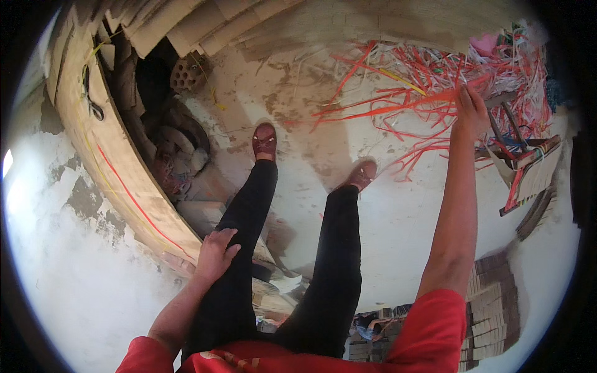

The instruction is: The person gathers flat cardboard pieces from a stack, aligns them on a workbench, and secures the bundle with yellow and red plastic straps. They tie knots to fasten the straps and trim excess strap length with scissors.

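My right arm stretches out to the far right. My right hand [470, 113] is closed on strands of red plastic strapping [398, 110], which trail away to the left over the floor. Behind and beneath that hand spreads a tangled heap of red and clear strapping [522, 81]. Beside my left thigh hangs my left hand [216, 253], its thumb and forefinger apart, with nothing visible in it. Whether it touches the dark trouser leg, I cannot tell.
At the left, a long curved wooden board [118, 155] borders rubble and a perforated brick [188, 74]. A small stool-like frame [528, 165] stands right of the heap. Stacked flat pieces [491, 304] lie lower right. Another person [368, 328] appears behind, between my legs and right arm.
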The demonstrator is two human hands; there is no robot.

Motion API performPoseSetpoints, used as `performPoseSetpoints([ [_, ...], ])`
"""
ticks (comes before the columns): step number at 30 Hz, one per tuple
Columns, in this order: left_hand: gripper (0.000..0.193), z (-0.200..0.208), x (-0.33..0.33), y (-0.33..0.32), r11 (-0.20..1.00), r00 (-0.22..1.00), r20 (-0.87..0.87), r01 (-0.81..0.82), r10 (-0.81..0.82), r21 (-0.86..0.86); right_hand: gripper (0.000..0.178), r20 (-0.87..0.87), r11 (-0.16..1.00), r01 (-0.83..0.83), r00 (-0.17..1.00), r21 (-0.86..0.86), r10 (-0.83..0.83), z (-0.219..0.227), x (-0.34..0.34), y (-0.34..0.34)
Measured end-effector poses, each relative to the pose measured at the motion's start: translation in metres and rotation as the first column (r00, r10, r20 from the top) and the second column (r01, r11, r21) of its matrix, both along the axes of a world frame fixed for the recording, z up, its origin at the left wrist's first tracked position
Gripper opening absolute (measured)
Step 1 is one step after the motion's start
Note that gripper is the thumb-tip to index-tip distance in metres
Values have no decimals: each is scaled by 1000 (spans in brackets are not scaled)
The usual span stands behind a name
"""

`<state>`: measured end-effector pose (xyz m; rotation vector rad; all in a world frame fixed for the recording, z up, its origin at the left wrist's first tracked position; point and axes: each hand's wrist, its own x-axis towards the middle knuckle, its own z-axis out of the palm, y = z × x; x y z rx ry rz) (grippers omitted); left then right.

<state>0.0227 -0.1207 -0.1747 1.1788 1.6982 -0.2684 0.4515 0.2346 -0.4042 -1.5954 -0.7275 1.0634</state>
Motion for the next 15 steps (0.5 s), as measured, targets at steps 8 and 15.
performPoseSetpoints([
  [8, 35, -3, 2, -9, 998, 998, 13, -63, 63, 17, 27, -13, 989, 115, 993, -91, -117, 118, 30, -59],
  [15, 36, -5, 0, -23, 980, 986, 27, -164, 162, 116, 11, -531, 949, -306, 817, -74, 223, 197, 3, -72],
])
